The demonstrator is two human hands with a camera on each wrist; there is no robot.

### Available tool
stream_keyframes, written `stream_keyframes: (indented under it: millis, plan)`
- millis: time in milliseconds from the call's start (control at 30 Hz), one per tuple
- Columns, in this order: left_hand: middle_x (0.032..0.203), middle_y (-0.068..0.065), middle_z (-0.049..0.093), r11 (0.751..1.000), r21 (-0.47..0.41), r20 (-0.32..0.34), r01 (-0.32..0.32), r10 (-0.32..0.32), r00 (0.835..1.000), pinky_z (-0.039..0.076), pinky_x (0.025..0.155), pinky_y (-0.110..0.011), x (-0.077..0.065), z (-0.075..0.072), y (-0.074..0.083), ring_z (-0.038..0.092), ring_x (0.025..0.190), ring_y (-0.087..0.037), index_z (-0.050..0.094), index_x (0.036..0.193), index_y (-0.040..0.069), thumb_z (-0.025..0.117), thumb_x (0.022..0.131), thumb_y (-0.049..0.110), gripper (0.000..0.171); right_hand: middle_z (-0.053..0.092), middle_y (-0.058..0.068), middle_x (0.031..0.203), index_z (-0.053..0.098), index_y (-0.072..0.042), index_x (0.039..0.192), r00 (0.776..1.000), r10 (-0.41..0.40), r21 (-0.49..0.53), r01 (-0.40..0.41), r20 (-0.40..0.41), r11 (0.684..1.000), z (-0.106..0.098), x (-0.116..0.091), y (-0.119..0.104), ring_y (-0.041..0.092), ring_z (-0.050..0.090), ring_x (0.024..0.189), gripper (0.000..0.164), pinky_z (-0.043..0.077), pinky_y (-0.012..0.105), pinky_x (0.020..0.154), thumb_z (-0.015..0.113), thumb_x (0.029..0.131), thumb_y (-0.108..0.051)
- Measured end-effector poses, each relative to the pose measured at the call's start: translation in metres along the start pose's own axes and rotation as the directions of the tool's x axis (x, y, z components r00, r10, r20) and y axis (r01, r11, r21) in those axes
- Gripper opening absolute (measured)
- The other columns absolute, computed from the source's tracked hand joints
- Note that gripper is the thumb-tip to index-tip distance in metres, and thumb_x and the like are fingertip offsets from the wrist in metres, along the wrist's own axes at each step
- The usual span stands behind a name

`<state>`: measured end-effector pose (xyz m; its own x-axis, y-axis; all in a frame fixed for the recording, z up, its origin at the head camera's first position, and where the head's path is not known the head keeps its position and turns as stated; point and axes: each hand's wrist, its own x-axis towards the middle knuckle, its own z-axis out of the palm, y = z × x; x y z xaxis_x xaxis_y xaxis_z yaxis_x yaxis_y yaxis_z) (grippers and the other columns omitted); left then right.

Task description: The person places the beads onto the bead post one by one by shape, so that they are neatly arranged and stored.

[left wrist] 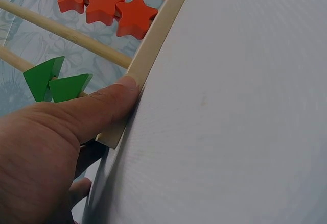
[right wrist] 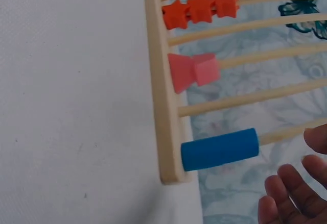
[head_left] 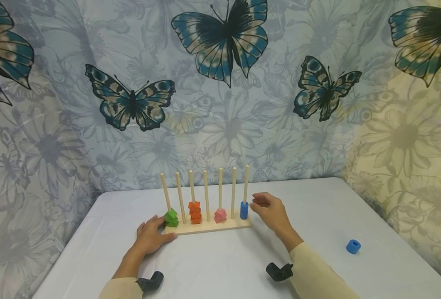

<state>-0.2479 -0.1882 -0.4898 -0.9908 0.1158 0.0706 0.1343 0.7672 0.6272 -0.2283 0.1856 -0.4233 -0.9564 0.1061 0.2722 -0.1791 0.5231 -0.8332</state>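
Observation:
A wooden peg stand (head_left: 209,226) with several upright rods stands on the table. My left hand (head_left: 152,236) grips its left end, the thumb (left wrist: 110,99) lying along the front edge of the base. Green triangle beads (head_left: 171,218) sit on the leftmost rod, beside that hand. Orange star beads (head_left: 195,213) are stacked on the third rod, and pink beads (head_left: 220,215) on the fifth. A blue cylinder stack (right wrist: 219,149) fills the bottom of the rightmost rod. My right hand (head_left: 270,211) is just right of this stack, fingers loosely bent, apart from it and holding nothing.
A loose blue cylinder bead (head_left: 353,246) with a hole lies on the white table (head_left: 220,270) at the right. Behind the table hangs a flowered cloth with butterflies (head_left: 132,99). Black devices (head_left: 279,272) are worn at both wrists.

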Motion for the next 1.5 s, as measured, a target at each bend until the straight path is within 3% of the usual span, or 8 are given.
stream_keyframes:
  millis: [300,533,767,967,1133,1500]
  plan:
    - [0.138,-0.026,0.047,1.0,-0.008,-0.003,0.002,-0.002,1.0,0.003,0.11,-0.059,-0.001,-0.001,0.002,0.028,0.137,-0.043,0.052,0.134,-0.005,0.083,0.075,0.035,0.078,0.067,0.01,0.109,0.064,-0.004,0.117,0.991,-0.126,-0.034,0.125,-0.049,0.992,-0.041,-0.014,-0.02,0.023,0.062,0.1,0.032,0.05,0.041,0.085,0.071,0.09,-0.017]
    - [0.139,-0.025,0.047,1.0,-0.005,0.0,0.002,-0.002,1.0,0.003,0.109,-0.059,-0.001,0.0,0.001,0.028,0.137,-0.042,0.052,0.135,-0.004,0.082,0.075,0.037,0.078,0.066,0.009,0.111,0.064,-0.003,0.118,0.97,-0.226,-0.066,0.221,-0.089,0.973,-0.077,-0.03,-0.032,0.022,0.061,0.099,0.031,0.048,0.018,0.08,0.07,0.091,-0.017]
    - [0.139,-0.025,0.047,1.0,0.003,-0.004,0.002,-0.002,1.0,0.004,0.109,-0.058,0.0,0.001,0.0,0.028,0.137,-0.042,0.052,0.135,-0.004,0.082,0.075,0.037,0.078,0.064,0.01,0.115,0.062,-0.002,0.121,0.943,-0.296,-0.107,0.282,-0.149,0.953,-0.111,-0.045,-0.031,0.008,0.059,0.1,0.034,0.047,0.015,0.082,0.071,0.09,-0.012]
    - [0.139,-0.025,0.047,1.0,0.006,-0.003,0.0,0.0,1.0,0.004,0.11,-0.058,0.001,0.001,0.0,0.028,0.137,-0.042,0.052,0.134,-0.004,0.082,0.075,0.038,0.079,0.062,0.007,0.117,0.06,-0.005,0.126,0.948,-0.248,-0.135,0.224,-0.199,0.965,-0.139,-0.057,-0.022,0.001,0.056,0.101,0.04,0.044,0.009,0.08,0.072,0.089,-0.014]
    - [0.138,-0.025,0.048,1.0,0.005,-0.006,-0.004,0.004,1.0,0.004,0.109,-0.058,0.002,0.0,0.001,0.028,0.136,-0.042,0.053,0.134,-0.004,0.083,0.075,0.038,0.078,0.062,-0.008,0.114,0.059,-0.006,0.128,0.96,-0.141,-0.129,0.112,-0.242,0.985,-0.161,-0.069,-0.009,-0.003,0.055,0.101,0.043,0.043,0.006,0.078,0.072,0.089,-0.019]
    - [0.138,-0.026,0.047,1.0,0.003,-0.011,-0.003,0.003,1.0,0.004,0.11,-0.058,0.0,0.001,-0.001,0.029,0.136,-0.042,0.053,0.133,-0.005,0.082,0.076,0.037,0.077,0.058,-0.027,0.108,0.055,-0.006,0.133,0.963,-0.019,-0.115,-0.013,-0.268,0.993,-0.197,-0.089,0.048,-0.014,0.052,0.096,0.051,0.043,0.004,0.071,0.074,0.087,-0.02]
